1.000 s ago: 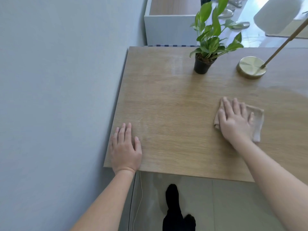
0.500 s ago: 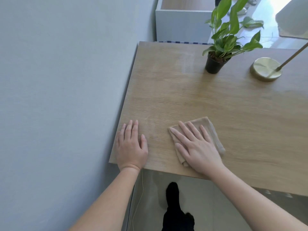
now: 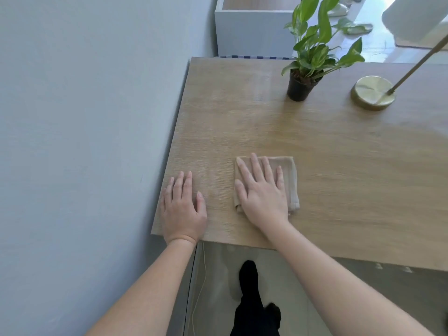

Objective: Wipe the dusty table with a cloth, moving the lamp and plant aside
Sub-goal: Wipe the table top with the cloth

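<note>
Two hands lie flat, fingers straight, nothing gripped. Right hand (image 3: 263,192), lower centre, presses a folded beige cloth (image 3: 288,169) onto the wooden table (image 3: 351,190); left hand (image 3: 183,209) rests bare on the table's lower-left corner. Cloth looks soft, limp and light: best driven under a flat palm, since an edge push would likely bunch it. Upper right, well apart: potted plant (image 3: 299,89), probably light but top-heavy, take by the black pot; lamp (image 3: 372,93), brass disc base likely heavy, hold low on the stem.
</note>
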Motion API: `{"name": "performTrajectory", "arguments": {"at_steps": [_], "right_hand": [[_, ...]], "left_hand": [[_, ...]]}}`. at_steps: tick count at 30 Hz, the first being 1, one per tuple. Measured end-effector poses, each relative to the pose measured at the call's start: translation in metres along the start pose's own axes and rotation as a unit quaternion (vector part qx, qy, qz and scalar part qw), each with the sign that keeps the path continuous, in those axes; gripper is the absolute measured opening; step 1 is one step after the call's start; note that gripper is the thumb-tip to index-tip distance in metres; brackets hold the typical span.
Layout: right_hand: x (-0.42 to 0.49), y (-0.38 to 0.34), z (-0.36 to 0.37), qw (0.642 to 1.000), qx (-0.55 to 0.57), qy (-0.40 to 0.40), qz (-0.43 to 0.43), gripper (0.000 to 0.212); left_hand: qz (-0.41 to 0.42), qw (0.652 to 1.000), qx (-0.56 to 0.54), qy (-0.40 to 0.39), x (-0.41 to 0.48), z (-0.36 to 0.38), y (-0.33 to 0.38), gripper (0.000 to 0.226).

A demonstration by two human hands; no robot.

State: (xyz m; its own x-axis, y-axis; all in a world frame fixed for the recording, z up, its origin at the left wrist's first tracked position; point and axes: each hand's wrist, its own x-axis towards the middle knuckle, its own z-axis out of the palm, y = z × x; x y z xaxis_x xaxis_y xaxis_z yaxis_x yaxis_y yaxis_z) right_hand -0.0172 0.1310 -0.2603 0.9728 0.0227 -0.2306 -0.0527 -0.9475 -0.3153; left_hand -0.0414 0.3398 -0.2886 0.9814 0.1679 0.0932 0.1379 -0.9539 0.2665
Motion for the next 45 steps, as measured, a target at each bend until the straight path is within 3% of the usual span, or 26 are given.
{"name": "performTrajectory", "arguments": {"at_steps": [3, 6, 10, 14, 21, 26, 30, 34, 37, 42, 45], "right_hand": [[-0.067, 0.012, 0.014, 0.997, -0.022, -0.027, -0.067, 0.057], [-0.090, 0.062, -0.002, 0.996, -0.041, -0.025, -0.068, 0.055], [-0.045, 0.109, -0.030, 0.998, -0.032, 0.022, 0.053, 0.055], [0.014, 0.077, -0.025, 0.986, 0.013, 0.046, 0.163, 0.060], [-0.044, 0.022, 0.007, 1.000, -0.006, -0.002, -0.016, 0.058], [-0.049, 0.028, 0.001, 0.999, 0.026, -0.034, -0.021, 0.056], [-0.046, 0.041, -0.025, 0.980, 0.179, -0.077, -0.043, 0.059], [-0.055, 0.082, -0.060, 0.964, 0.267, 0.000, 0.001, 0.062], [-0.062, 0.126, -0.075, 0.971, 0.222, 0.054, 0.065, 0.061], [-0.076, 0.177, -0.066, 0.982, 0.119, 0.059, 0.133, 0.059], [-0.079, 0.189, -0.055, 0.989, 0.067, 0.050, 0.124, 0.057]], "left_hand": [[-0.002, 1.000, -0.004, -0.002, -0.001, -0.001, 0.001, 0.063], [-0.002, 1.000, -0.008, -0.007, -0.001, -0.001, 0.001, 0.063], [-0.001, 1.000, -0.007, -0.005, 0.000, -0.002, 0.001, 0.062], [-0.001, 1.000, -0.008, -0.009, 0.000, -0.002, 0.001, 0.063], [-0.004, 1.000, -0.008, -0.010, 0.000, -0.004, 0.002, 0.064], [-0.008, 1.000, -0.016, -0.023, 0.001, -0.006, 0.005, 0.065], [-0.012, 0.999, -0.023, -0.037, 0.002, -0.005, 0.003, 0.065], [-0.015, 0.998, -0.036, -0.049, 0.002, -0.007, 0.004, 0.067], [-0.014, 0.998, -0.031, -0.053, -0.002, -0.012, 0.022, 0.065], [0.152, 0.982, -0.058, -0.098, -0.037, -0.014, 0.128, 0.062], [0.144, 0.978, -0.039, -0.147, -0.060, 0.006, 0.183, 0.065]]}}
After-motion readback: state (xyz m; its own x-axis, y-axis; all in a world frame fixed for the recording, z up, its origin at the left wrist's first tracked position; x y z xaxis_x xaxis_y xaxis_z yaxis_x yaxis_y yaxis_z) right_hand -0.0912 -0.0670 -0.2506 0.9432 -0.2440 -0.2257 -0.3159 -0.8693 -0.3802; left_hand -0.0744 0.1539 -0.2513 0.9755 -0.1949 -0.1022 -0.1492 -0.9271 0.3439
